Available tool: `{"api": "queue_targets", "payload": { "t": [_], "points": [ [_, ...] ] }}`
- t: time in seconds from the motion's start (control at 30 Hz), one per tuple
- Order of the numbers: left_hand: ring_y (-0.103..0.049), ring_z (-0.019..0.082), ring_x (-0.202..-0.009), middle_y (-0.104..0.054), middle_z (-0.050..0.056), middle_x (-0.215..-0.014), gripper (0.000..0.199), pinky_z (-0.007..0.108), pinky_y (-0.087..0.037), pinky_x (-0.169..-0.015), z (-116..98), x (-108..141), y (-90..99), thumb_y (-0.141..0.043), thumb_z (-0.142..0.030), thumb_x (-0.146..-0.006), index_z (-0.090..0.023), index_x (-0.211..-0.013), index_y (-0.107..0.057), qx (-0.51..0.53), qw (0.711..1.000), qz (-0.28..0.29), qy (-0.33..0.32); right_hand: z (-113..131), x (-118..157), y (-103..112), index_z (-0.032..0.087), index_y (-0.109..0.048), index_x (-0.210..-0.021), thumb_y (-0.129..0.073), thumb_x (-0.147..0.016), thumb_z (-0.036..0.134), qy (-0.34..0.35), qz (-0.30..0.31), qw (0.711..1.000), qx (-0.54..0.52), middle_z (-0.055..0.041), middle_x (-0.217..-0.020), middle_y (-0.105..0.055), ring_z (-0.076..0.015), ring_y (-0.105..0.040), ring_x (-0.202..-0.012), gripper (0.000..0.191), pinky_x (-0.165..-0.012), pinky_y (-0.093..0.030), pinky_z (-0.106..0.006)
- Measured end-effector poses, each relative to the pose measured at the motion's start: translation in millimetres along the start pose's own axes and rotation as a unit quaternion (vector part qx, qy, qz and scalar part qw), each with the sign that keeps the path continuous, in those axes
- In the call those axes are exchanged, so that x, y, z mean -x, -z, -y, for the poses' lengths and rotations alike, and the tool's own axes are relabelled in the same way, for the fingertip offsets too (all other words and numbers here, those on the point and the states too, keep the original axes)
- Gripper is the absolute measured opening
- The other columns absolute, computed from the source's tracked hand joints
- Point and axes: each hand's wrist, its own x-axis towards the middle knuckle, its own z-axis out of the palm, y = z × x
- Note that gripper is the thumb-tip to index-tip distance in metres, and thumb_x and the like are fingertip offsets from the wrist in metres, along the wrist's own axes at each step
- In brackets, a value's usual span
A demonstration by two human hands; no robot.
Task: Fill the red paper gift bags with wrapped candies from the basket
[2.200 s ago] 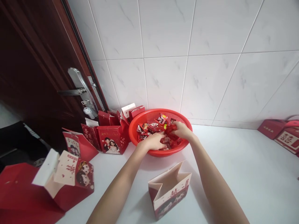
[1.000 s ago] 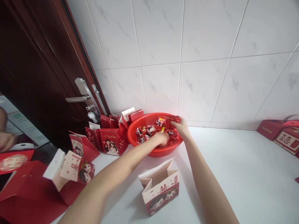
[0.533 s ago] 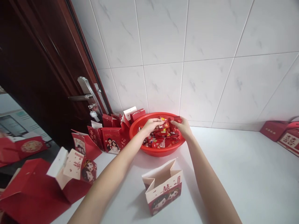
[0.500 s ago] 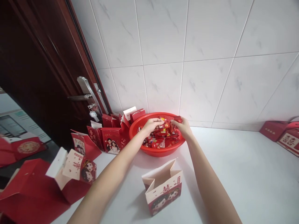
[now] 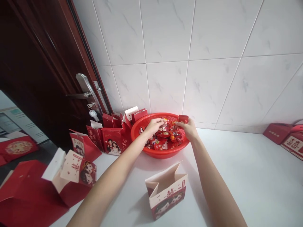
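Both hands are over a red plastic basket [image 5: 161, 154] that holds many wrapped candies [image 5: 163, 135]. My left hand [image 5: 154, 126] is closed at the basket's middle, its fingertips on a dark red wrapped candy [image 5: 163, 127]. My right hand [image 5: 189, 127], at the basket's right rim, grips a small red packet [image 5: 183, 118] that sticks up past the fingers; an orange-red candy shows by its thumb. In front of the basket an open red and cream paper gift box [image 5: 167, 195] with cartoon faces stands upright on the white table.
Several red gift boxes [image 5: 113, 142] stand along the left, some with open flaps, and a large one [image 5: 30, 192] is nearest. A red box [image 5: 293, 142] lies at the far right. Behind are a tiled wall [image 5: 170, 85] and a dark door with a handle [image 5: 82, 94].
My right hand has turned slightly, and the red packet in it shows more. Under my left fingertips a dark red candy now shows. The view has shifted a little.
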Motion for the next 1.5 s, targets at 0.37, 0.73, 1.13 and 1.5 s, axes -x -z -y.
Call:
{"api": "queue_targets", "payload": {
  "t": [0.37,0.73,1.13,1.5],
  "points": [
    [-0.069,0.019,-0.092,-0.073,0.002,-0.088,0.039,0.031,-0.054,-0.088,0,2,-2.2,-0.064,0.0,-0.061,-0.017,-0.094,-0.075,0.022,0.995,0.066,0.065,4,1,-1,0.02,-0.063,-0.074,-0.089,-0.049,0.036,-0.003,0.013,1.0,-0.005,0.0015,-0.069,-0.065,-0.016,-0.059,-0.063,0.04,-0.066,-0.051,-0.032],
    [-0.069,0.018,-0.089,-0.077,0.007,-0.087,0.014,0.035,-0.056,-0.096,-2,1,-1.8,-0.075,-0.004,-0.066,-0.015,-0.074,-0.077,0.105,0.984,0.134,0.053,10,6,-2,0.019,-0.07,-0.074,-0.077,-0.051,0.023,0.001,0.113,0.993,0.035,-0.0015,-0.081,-0.074,-0.0226,-0.069,-0.082,0.024,-0.083,-0.055,-0.037],
    [-0.07,0.022,-0.102,-0.077,0.006,-0.102,0.044,0.04,-0.052,-0.099,6,-5,-2.1,-0.093,-0.02,-0.055,-0.016,-0.094,-0.075,0.103,0.988,0.092,-0.072,14,9,-3,0.018,-0.072,-0.078,-0.088,-0.058,0.036,-0.051,0.068,0.996,-0.037,-0.0053,-0.083,-0.075,-0.0199,-0.068,-0.074,0.03,-0.07,-0.056,-0.032],
    [-0.066,0.024,-0.111,-0.073,0.009,-0.114,0.047,0.038,-0.05,-0.097,-7,-27,-30.8,-0.073,-0.008,-0.064,-0.017,-0.11,-0.07,0.066,0.982,0.12,-0.13,6,3,-1,0.018,-0.073,-0.08,-0.094,-0.051,0.03,-0.036,0.022,0.992,-0.119,-0.0044,-0.078,-0.076,-0.021,-0.071,-0.072,0.037,-0.066,-0.059,-0.033]
  ]
}}
